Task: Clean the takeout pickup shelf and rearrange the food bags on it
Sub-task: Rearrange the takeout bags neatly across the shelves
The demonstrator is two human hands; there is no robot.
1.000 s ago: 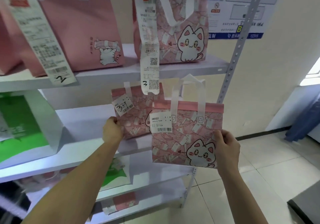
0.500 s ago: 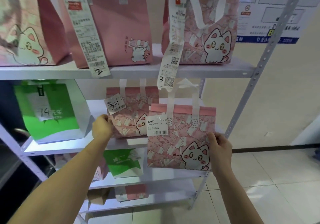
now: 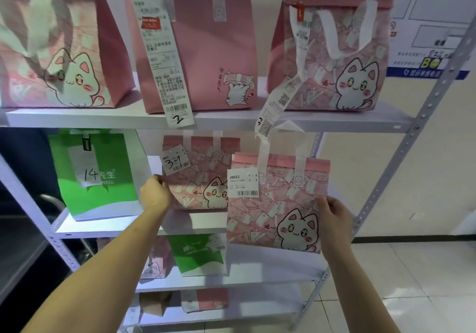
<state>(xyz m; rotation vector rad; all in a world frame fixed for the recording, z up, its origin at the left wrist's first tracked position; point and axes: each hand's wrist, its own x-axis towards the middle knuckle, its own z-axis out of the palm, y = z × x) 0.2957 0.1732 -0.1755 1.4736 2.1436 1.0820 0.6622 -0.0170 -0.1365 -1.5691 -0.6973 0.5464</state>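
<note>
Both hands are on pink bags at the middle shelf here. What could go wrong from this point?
1. The right hand grips the J8022 bag only by its right edge, in front of the shelf edge; it looks unsupported underneath and could tilt or slip.
2. The long receipt from the top-shelf bag hangs right by the held bag's handles; lifting could snag it.
3. The left hand pinches the 34 bag by one side, so pulling may tip it.

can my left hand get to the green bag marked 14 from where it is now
Probably yes. The left hand grips the bag tagged 34, right beside the green bag on the same shelf, nothing between them. It must let go first.
</note>
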